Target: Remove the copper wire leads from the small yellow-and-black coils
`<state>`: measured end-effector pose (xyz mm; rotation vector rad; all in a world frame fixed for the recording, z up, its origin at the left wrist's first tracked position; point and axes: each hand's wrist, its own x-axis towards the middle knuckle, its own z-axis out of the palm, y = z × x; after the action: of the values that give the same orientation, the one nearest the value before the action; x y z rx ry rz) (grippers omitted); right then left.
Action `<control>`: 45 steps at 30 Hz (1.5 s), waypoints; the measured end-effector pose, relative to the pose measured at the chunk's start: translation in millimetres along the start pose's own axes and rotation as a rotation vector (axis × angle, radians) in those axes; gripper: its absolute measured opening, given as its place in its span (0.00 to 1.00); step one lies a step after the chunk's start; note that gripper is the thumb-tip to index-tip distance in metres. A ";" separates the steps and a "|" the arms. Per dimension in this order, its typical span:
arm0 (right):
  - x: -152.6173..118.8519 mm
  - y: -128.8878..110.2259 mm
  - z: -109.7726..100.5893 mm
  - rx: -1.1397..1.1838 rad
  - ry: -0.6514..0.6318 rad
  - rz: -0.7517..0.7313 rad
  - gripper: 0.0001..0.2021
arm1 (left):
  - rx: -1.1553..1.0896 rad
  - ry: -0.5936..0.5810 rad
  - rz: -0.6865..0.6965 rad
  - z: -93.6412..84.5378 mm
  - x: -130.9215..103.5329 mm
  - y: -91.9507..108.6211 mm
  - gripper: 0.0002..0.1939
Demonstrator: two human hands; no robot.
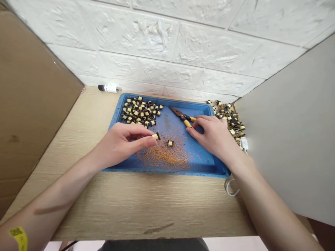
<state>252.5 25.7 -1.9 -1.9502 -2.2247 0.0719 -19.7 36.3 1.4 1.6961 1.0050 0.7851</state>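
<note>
Between thumb and fingers, my left hand (127, 143) pinches a small transformer coil (156, 136) with black ends and a pale yellow wrap. It is held above a heap of thin copper-coloured wire clippings (167, 157) in the blue tray (157, 170). A second coil (170, 143) lies on the clippings, just right of my left fingertips. My right hand (211, 134) has its thumb and fingers around the yellow-and-black handles of the pliers (181, 115). Their dark jaws appear closed and point to the upper left. Part of the handles is hidden by that hand.
Many similar coils (138, 111) are piled in the tray's upper left corner. More coils with long wires (230, 118) lie right of the tray, beside a grey panel (288, 132). A small bottle (109, 88) lies by the white wall. A white cable loop (231, 187) sits near the tray's lower right corner.
</note>
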 end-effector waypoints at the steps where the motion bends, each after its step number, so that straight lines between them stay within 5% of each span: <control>1: 0.1 0.3 0.2 0.007 -0.006 0.000 0.10 | -0.001 0.002 0.002 -0.1 -0.2 0.1 0.05; 12: 0.2 6.6 -1.5 0.195 0.107 -0.030 0.13 | -0.029 0.006 0.031 -0.8 -0.6 1.1 0.04; 16: 2.1 7.5 -13.4 0.424 0.159 -0.003 0.14 | -0.072 0.004 0.044 -0.7 -1.0 1.6 0.04; 25: -15.3 -21.6 -13.3 1.492 -0.270 0.145 0.23 | -0.109 -0.052 0.044 -0.8 -3.7 5.5 0.05; 37: -32.0 -15.3 -13.7 1.260 -0.365 -0.036 0.30 | -0.367 -0.251 0.043 -11.3 -10.1 -5.5 0.15; 45: -37.6 -18.9 -13.7 1.088 -0.433 -0.200 0.28 | -0.412 -0.230 -0.086 -13.3 -10.7 3.3 0.16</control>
<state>241.0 -15.2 10.6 -1.1418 -1.8630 1.4324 -35.0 31.7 8.3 1.3421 0.6963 0.6688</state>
